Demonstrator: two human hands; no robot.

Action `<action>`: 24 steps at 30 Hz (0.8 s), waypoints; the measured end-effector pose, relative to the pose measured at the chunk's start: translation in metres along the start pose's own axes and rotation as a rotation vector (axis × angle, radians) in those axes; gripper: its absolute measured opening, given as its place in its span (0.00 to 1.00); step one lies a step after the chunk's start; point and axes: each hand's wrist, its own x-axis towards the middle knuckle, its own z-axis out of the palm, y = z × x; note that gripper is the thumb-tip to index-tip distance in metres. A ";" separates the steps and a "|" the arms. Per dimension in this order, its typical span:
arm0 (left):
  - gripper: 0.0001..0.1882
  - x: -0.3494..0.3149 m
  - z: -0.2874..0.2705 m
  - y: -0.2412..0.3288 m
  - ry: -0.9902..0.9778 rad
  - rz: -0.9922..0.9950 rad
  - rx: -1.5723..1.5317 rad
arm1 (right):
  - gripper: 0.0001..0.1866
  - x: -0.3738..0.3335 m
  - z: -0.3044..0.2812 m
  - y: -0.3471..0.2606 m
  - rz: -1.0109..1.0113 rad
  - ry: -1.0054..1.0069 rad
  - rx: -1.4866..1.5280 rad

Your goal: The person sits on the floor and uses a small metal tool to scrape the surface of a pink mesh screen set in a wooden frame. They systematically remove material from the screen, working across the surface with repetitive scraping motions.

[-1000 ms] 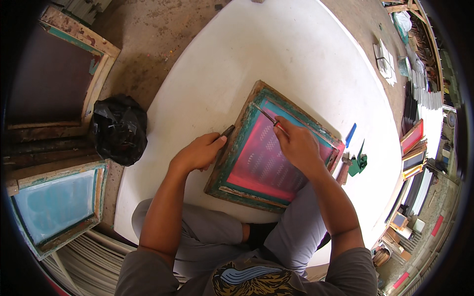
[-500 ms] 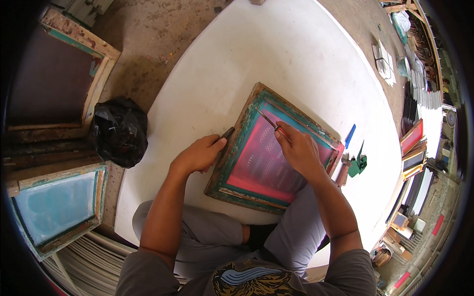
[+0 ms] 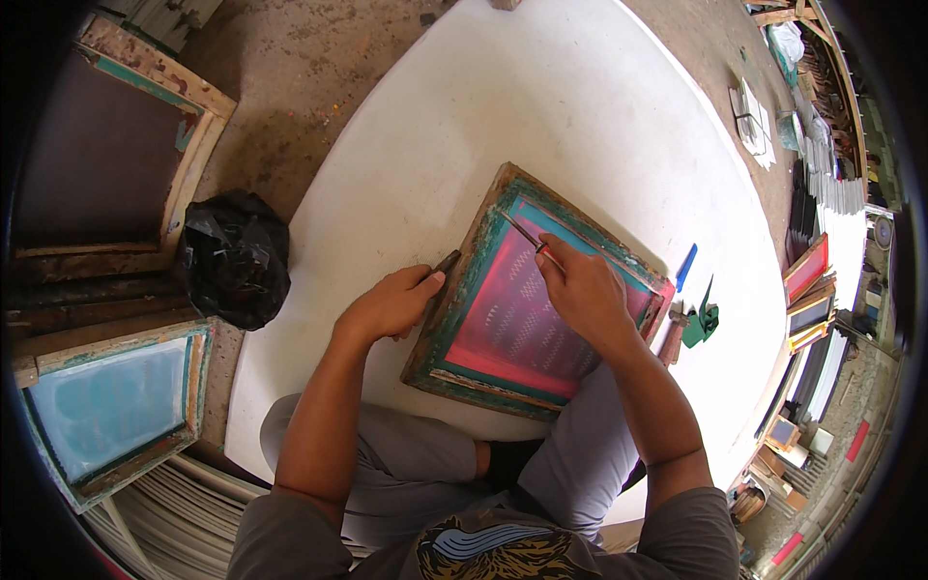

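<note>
A wooden screen-printing frame (image 3: 464,382) with pink and teal mesh rests at a slant on the white surface, its near right corner by my right leg. My right hand (image 3: 588,290) is closed round the red handle of a screwdriver (image 3: 523,230). The metal shaft points up and left, its tip close to the frame's far left inner edge. I cannot tell whether it touches. Beside the frame's left bar, my left hand (image 3: 394,304) is closed on a dark, short-ended tool (image 3: 447,260), most of it hidden in the fist.
Right of the frame lie a blue blade-shaped piece (image 3: 686,268), a green scrap (image 3: 701,327) and a brown-handled tool (image 3: 673,338). A black plastic bag (image 3: 235,256) stands at the left, between two more screen frames. Stacked boards (image 3: 836,193) line the far right.
My right hand and the screwdriver have shifted very slightly up and left. My left hand and the frame look nearly the same.
</note>
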 end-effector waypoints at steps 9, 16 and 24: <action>0.26 0.000 0.000 0.002 -0.009 0.008 0.007 | 0.19 -0.001 0.005 0.000 -0.014 0.018 0.019; 0.26 -0.001 0.000 0.002 -0.002 0.011 0.024 | 0.17 -0.002 0.004 -0.012 0.000 -0.044 -0.055; 0.26 0.001 0.002 0.006 0.021 0.008 0.068 | 0.17 0.005 0.009 -0.019 0.011 -0.098 -0.134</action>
